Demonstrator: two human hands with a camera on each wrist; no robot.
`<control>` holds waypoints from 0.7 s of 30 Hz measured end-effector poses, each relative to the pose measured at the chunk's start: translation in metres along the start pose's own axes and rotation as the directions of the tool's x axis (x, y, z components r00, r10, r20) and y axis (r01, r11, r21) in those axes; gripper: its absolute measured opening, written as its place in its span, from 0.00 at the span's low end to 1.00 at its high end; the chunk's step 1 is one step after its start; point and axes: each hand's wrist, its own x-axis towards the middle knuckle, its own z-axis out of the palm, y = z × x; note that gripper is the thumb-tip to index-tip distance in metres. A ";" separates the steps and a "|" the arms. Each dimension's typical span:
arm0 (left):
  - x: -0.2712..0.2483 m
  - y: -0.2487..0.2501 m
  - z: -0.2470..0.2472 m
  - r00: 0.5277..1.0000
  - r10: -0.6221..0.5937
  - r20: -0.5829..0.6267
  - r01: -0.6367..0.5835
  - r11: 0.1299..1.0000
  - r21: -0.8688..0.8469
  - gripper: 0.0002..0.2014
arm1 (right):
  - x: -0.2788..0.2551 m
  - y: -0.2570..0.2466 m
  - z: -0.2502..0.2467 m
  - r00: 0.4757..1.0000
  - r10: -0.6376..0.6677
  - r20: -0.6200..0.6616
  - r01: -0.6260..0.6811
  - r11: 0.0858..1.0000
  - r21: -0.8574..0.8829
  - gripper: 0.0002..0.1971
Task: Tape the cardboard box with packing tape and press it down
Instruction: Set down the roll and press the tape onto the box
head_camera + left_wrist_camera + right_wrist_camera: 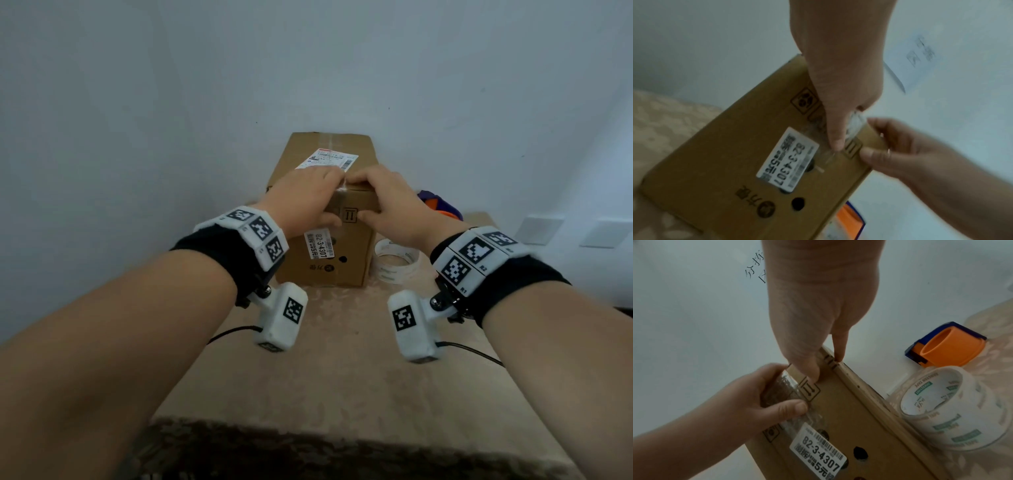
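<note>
A brown cardboard box (346,260) stands upright on the table against the wall. A white shipping label lies on its top and a barcode sticker (818,449) on its front. Clear packing tape (789,386) runs along the top seam and folds down over the front face. My left hand (308,198) grips the near top edge, fingers on the lid, its thumb (835,141) pressing the tape end onto the front. My right hand (387,202) grips the same edge just to the right, thumb (809,369) on the front face.
A roll of clear packing tape (397,260) lies on the table right of the box. Behind it sits an orange and blue tape dispenser (949,347). The pale wall stands close behind the box. Beige patterned cloth (325,359) covers the table. Wall sockets (541,229) sit at far right.
</note>
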 end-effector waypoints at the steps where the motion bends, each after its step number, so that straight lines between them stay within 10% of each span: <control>1: 0.003 0.001 0.002 0.999 -0.014 0.029 0.014 1.000 -0.001 0.27 | 0.000 0.000 0.000 1.000 -0.005 0.006 0.005 1.000 0.017 0.25; 9: 0.021 0.003 -0.008 0.963 -0.148 0.224 0.140 0.989 0.052 0.29 | -0.001 0.001 0.004 1.000 -0.010 -0.007 0.010 1.000 0.013 0.24; 21: -0.009 -0.016 -0.018 0.998 -0.038 0.045 0.046 0.978 -0.202 0.19 | 0.015 -0.003 0.004 0.999 0.037 0.038 -0.033 0.993 -0.109 0.34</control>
